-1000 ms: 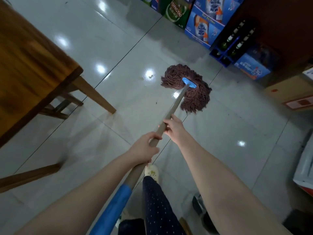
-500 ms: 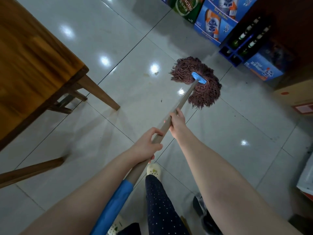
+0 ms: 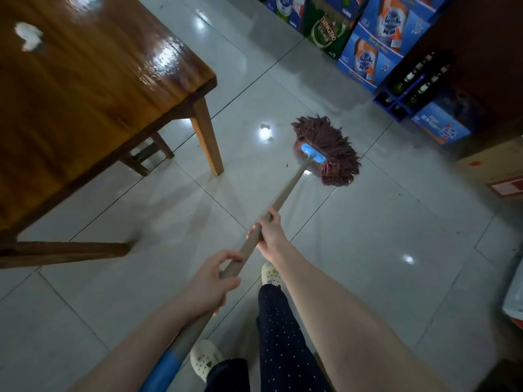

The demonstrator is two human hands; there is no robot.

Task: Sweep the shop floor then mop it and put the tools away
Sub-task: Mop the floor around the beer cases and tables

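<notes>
Brown stringy mop (image 3: 328,149) with a blue clip rests on the shiny grey tile floor (image 3: 382,250), out in front of the person. On the left stands a shiny brown wooden table (image 3: 85,80). Next comes the left hand (image 3: 210,281), curled tight round the mop's long tan stick (image 3: 286,190). The right hand (image 3: 268,233) grips the same stick, closer to the mop's strings. The strings lie near one table leg. On the right, blue and green drink boxes (image 3: 376,43) stand on the floor.
</notes>
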